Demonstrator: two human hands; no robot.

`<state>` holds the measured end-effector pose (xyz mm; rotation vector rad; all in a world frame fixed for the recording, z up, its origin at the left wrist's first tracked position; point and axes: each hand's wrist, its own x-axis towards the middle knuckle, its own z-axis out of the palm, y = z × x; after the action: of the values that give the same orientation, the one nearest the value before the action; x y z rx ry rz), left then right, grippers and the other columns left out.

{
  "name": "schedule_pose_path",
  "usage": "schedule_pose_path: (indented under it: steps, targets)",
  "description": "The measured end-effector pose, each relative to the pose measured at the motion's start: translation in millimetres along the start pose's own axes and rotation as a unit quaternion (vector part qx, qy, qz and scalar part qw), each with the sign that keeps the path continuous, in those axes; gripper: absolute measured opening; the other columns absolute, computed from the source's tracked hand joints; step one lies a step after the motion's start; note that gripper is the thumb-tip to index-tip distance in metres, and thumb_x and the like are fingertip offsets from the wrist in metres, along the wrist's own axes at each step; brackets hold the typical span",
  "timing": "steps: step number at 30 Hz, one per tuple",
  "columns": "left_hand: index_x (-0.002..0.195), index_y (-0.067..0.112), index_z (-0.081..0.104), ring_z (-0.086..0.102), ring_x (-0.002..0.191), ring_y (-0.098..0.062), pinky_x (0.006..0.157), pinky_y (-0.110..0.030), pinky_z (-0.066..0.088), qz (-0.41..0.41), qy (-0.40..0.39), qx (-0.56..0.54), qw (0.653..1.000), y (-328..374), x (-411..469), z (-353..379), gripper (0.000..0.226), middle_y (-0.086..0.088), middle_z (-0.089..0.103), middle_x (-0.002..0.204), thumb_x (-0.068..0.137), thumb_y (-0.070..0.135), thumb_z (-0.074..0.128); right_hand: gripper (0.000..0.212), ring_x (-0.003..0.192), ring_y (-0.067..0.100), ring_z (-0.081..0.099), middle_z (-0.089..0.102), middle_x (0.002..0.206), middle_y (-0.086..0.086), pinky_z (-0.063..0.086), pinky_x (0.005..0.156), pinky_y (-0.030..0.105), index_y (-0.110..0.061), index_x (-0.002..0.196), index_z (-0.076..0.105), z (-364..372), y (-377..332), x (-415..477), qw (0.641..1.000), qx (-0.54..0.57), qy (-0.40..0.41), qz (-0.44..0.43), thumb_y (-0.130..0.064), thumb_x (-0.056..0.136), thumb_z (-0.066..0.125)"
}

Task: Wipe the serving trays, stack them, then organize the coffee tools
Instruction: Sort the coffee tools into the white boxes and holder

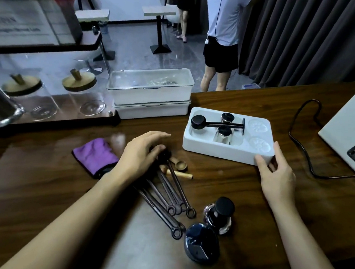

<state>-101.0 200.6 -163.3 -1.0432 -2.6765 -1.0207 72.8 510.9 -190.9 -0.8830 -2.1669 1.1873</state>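
A white moulded organizer tray sits on the dark wooden counter, holding a black long-handled scoop and two black-topped metal tampers. My right hand grips the tray's near right corner. My left hand hovers with fingers spread over the heads of several dark long-handled measuring spoons fanned on the counter. Two small wooden scoops lie beside them. A purple cloth lies left of my left hand. A black-knobbed tamper and a dark round lid rest near the front edge.
Two stacked white lidded bins stand behind the tools. Glass jars with wooden lids fill a shelf at left. A black cable runs to a white appliance at right. A person stands beyond the counter.
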Motion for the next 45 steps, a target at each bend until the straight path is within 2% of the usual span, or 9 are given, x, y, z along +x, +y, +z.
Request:
schedule_pose_path:
  steps: [4, 9, 13, 17, 20, 26, 34, 38, 45]
  targets:
    - [0.125, 0.029, 0.069, 0.059, 0.117, -0.003, 0.091, -0.002, 0.034, -0.014, 0.004, 0.006, 1.000, -9.0, -18.3, -9.7, 0.033, 0.021, 0.064, 0.122, 0.097, 0.012, 0.065, 0.068, 0.136, 0.020, 0.050, 0.040, 0.158, 0.001, 0.046, 0.110, 0.042, -0.028, 0.156, 0.033, -1.3, 2.0, -2.0, 1.000, 0.030, -0.005, -0.007, -0.034, 0.096, 0.065]
    - [0.125, 0.031, 0.068, 0.059, 0.119, -0.007, 0.097, -0.022, 0.046, 0.000, -0.001, 0.006, 1.000, -15.5, -36.0, -15.8, 0.032, 0.020, 0.065, 0.122, 0.098, 0.014, 0.065, 0.065, 0.144, 0.018, 0.040, 0.032, 0.161, -0.010, 0.039, 0.116, 0.048, -0.030, 0.155, 0.033, -7.8, 4.9, -24.8, 0.999, -0.015, 0.005, -0.039, -0.038, 0.098, 0.062]
    - [0.128, 0.032, 0.067, 0.047, 0.140, -0.010, 0.110, -0.032, 0.043, 0.011, -0.011, -0.010, 1.000, -9.2, -52.4, -9.7, 0.031, 0.016, 0.064, 0.133, 0.099, 0.019, 0.065, 0.056, 0.139, 0.010, 0.045, 0.040, 0.153, -0.020, 0.041, 0.115, 0.040, -0.031, 0.149, 0.046, -15.8, -8.8, -66.0, 0.998, 0.014, -0.029, -0.055, -0.040, 0.096, 0.062]
    - [0.131, 0.032, 0.067, 0.040, 0.145, -0.006, 0.109, -0.012, 0.034, 0.042, -0.036, -0.045, 0.997, 18.5, -66.7, 0.3, 0.032, 0.017, 0.062, 0.137, 0.100, 0.023, 0.064, 0.046, 0.128, -0.005, 0.053, 0.062, 0.135, -0.020, 0.043, 0.107, 0.018, -0.030, 0.136, 0.061, -31.2, -35.7, -111.9, 0.982, 0.080, -0.164, -0.059, -0.039, 0.091, 0.060]
    - [0.139, 0.037, 0.062, 0.035, 0.147, -0.001, 0.117, -0.019, 0.032, 0.077, -0.076, -0.075, 0.991, 47.3, -71.5, 9.6, 0.038, 0.021, 0.057, 0.143, 0.100, 0.036, 0.062, 0.045, 0.129, -0.002, 0.054, 0.064, 0.132, -0.021, 0.041, 0.107, 0.018, -0.030, 0.135, 0.062, -34.6, -45.4, -135.3, 0.967, 0.106, -0.220, -0.068, -0.033, 0.089, 0.065]
    - [0.140, 0.046, 0.057, 0.035, 0.143, 0.007, 0.115, -0.014, 0.027, 0.146, -0.152, -0.116, 0.971, 96.3, -71.0, 32.7, 0.051, 0.035, 0.052, 0.137, 0.091, 0.049, 0.069, 0.052, 0.120, -0.004, 0.060, 0.067, 0.124, -0.024, 0.044, 0.100, 0.011, -0.029, 0.133, 0.064, -27.6, -43.7, -152.6, 0.973, 0.114, -0.191, -0.060, -0.013, 0.085, 0.077]
    - [0.138, 0.051, 0.055, 0.023, 0.136, 0.022, 0.107, 0.002, 0.016, 0.073, -0.143, -0.100, 0.982, 72.2, -58.2, 33.9, 0.056, 0.023, 0.047, 0.138, 0.083, 0.058, 0.065, 0.056, 0.116, 0.000, 0.064, 0.070, 0.121, -0.021, 0.051, 0.101, 0.025, -0.039, 0.129, 0.065, -13.3, -37.5, -140.1, 0.974, 0.119, -0.191, -0.033, -0.013, 0.082, 0.082]
    - [0.142, 0.039, 0.057, 0.031, 0.146, -0.001, 0.120, -0.028, 0.031, 0.077, -0.109, -0.044, 0.990, 60.0, -32.2, 32.9, 0.057, 0.021, 0.047, 0.146, 0.087, 0.051, 0.068, 0.051, 0.114, 0.001, 0.065, 0.072, 0.117, -0.019, 0.052, 0.099, 0.023, -0.034, 0.124, 0.069, -10.5, -40.3, -122.0, 0.971, 0.136, -0.190, -0.041, -0.008, 0.082, 0.081]
    - [0.150, 0.031, 0.051, 0.019, 0.156, -0.017, 0.122, -0.041, 0.028, 0.063, -0.068, 0.040, 0.995, 52.7, 29.2, 43.3, 0.059, 0.006, 0.040, 0.161, 0.095, 0.041, 0.068, 0.046, 0.113, 0.006, 0.067, 0.074, 0.116, -0.010, 0.051, 0.098, 0.021, -0.018, 0.128, 0.067, -29.2, -54.7, -56.5, 0.968, 0.198, -0.148, -0.052, -0.002, 0.085, 0.074]
